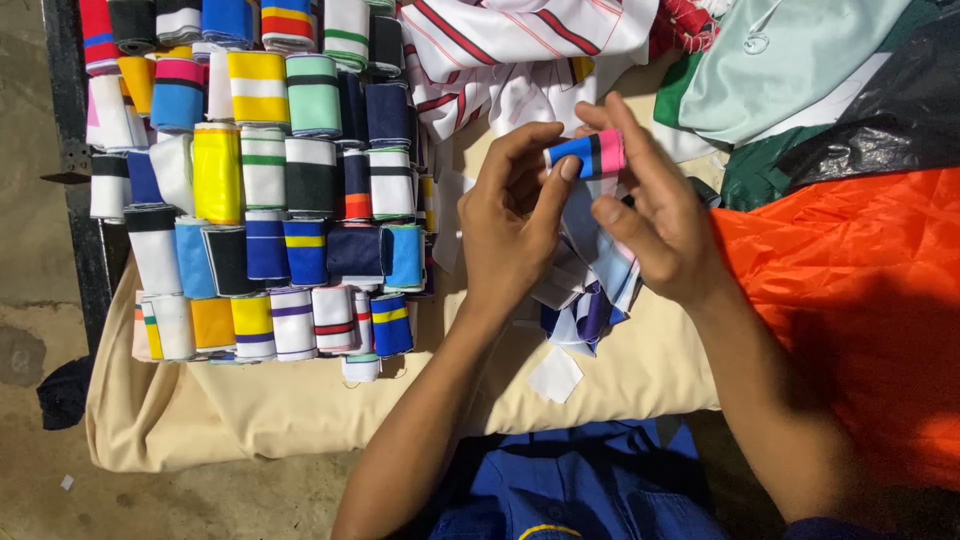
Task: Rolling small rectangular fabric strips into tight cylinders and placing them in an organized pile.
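While both hands meet over the table, things lie so:
- A beige cloth (300, 400) covers the table.
- An orange fabric (850, 290) lies at the right.
- Rolled striped bands (270, 190) fill the left in rows.
- The left hand (510, 230) and right hand (650, 220), close together, pinch a blue, black and pink striped roll (590, 153), held above loose fabric strips (590, 290).

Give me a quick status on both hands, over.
Left hand and right hand both pinching a blue, black and pink striped fabric roll. Loose fabric strips underneath. Nothing blocking.
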